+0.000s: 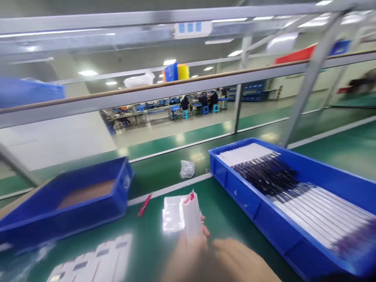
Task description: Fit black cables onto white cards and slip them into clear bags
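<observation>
My left hand [188, 250], blurred by motion, is closed around a slim white piece [192, 215] with a red patch at its top end. Its fingertips show along the piece's right side. Just left of it, shiny clear plastic bags [173, 213] lie on the green tabletop. My right hand [242, 258] is close by on the right, smeared by motion, its fingertips pointing toward the left hand. Whether it touches anything I cannot tell. At the lower left, several white pieces with dark rectangles [96, 258] lie side by side, blurred.
A blue bin [282, 235] at the right holds rows of white pieces with dark cables. Another blue bin [117, 211] stands at the left. A red pen-like tool [145, 204] and crumpled clear plastic [187, 169] lie between them. A metal shelf rail [164, 91] crosses above the table.
</observation>
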Available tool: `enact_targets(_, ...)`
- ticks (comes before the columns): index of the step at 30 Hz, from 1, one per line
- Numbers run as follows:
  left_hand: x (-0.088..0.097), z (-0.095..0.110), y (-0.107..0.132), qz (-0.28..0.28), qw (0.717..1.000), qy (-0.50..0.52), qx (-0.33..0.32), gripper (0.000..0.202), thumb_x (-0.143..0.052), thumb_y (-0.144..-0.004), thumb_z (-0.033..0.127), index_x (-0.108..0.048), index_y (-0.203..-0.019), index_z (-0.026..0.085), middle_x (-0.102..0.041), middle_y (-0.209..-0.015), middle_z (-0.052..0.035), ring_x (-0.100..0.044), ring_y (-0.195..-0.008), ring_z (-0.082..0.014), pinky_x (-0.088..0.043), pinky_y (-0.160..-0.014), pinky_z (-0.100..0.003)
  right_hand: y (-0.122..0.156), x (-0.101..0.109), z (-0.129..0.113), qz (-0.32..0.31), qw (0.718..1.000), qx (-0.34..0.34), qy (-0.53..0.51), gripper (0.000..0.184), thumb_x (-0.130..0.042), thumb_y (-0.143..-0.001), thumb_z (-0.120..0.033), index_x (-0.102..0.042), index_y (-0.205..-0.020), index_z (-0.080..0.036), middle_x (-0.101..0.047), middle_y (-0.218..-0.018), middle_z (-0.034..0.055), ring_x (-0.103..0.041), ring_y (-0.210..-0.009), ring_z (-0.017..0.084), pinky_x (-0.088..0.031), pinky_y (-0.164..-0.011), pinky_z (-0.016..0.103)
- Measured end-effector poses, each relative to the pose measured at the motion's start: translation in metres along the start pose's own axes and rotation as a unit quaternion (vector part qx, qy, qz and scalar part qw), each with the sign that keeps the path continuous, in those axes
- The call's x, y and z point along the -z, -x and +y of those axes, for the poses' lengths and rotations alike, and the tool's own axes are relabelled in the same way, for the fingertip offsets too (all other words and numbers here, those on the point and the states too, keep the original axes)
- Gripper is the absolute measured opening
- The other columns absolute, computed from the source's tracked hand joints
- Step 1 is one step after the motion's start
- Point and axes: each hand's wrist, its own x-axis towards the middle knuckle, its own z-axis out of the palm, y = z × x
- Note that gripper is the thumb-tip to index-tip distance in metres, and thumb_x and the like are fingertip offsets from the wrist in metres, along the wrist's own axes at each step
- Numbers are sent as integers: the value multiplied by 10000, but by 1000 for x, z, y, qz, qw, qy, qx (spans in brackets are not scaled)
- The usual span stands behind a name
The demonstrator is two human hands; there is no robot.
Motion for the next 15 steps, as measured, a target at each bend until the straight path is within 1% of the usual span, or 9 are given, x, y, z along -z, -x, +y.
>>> enact_targets(2, -7, 5, -7, -49, 987, -150, -22, 515, -702, -774, 403, -598, -1250, 234, -644, -817, -41, -607, -644, -184, -509, -664, -303, 3, 23, 9, -12, 991, 77, 105, 415, -332, -967, -123, -663, -1210, -189, -755, -1161, 66, -679, -728, 189, -567, -642, 299)
enact_targets(3, -14, 7, -10, -67, 978, -190, -42, 543, -699, -779, 375, -586, -1293, 243, -653, -821, -50, -638, -701, -209, -524, -717, -318, 5, 34, 12, -41, 983, 94, 154, 429, -351, -939, -89, -671, -1209, -183, -738, -1197, 63, -660, -760, 195, -552, -646, 312)
enact_targets(5, -34, 12, -15, -103, 967, -222, -78, 686, -724, -744, 342, -524, -1395, 251, -678, -929, -81, -678, -838, -255, -534, -827, -355, 6, 56, 21, -116, 964, 96, 221, 399, -428, -857, -54, -710, -1106, -188, -752, -1036, 57, -613, -745, 219, -514, -626, 345)
enact_targets(7, -51, 22, -16, -131, 958, -231, -104, 837, -735, -710, 337, -423, -1481, 249, -659, -1143, -116, -673, -988, -295, -518, -929, -408, 2, 80, 38, -171, 953, 61, 241, 310, -485, -817, -54, -712, -981, -188, -720, -852, 58, -589, -721, 240, -485, -635, 370)
enact_targets(9, -54, 37, -16, -101, 941, -283, -154, 869, -702, -729, 377, -351, -1516, 265, -573, -1353, -127, -627, -1131, -328, -489, -1004, -468, -2, 107, 69, -205, 952, -31, 224, 226, -544, -861, -86, -688, -988, -204, -726, -899, 60, -625, -799, 244, -478, -686, 362)
enact_targets(10, -47, 45, -15, -52, 921, -335, -192, 818, -659, -767, 412, -350, -1511, 277, -531, -1422, -120, -598, -1187, -335, -476, -1029, -494, -3, 119, 88, -226, 944, -126, 203, 195, -574, -881, -98, -677, -970, -238, -732, -913, 36, -642, -837, 231, -471, -707, 339)
enact_targets(12, -17, 55, -15, 97, 841, -465, -258, 693, -584, -835, 481, -393, -1476, 300, -507, -1463, -97, -548, -1263, -348, -456, -1060, -539, 3, 137, 132, -227, 926, -212, 216, 131, -590, -926, -143, -667, -966, -241, -734, -866, 28, -672, -812, 233, -450, -645, 318)
enact_targets(14, 30, 48, -14, 167, 811, -495, -263, 661, -578, -851, 466, -411, -1443, 220, -441, -1511, -155, -442, -1366, -389, -362, -1123, -612, 20, 141, 172, -234, 908, -271, 218, 125, -630, -925, -208, -655, -1047, -208, -757, -883, 60, -709, -801, 259, -412, -557, 296)
enact_targets(15, 57, 38, -12, 203, 774, -539, -263, 599, -543, -861, 485, -466, -1377, 190, -470, -1482, -177, -448, -1363, -396, -369, -1117, -618, 33, 137, 187, -241, 902, -289, 211, 141, -655, -903, -203, -660, -1044, -199, -771, -880, 72, -723, -798, 275, -406, -543, 295)
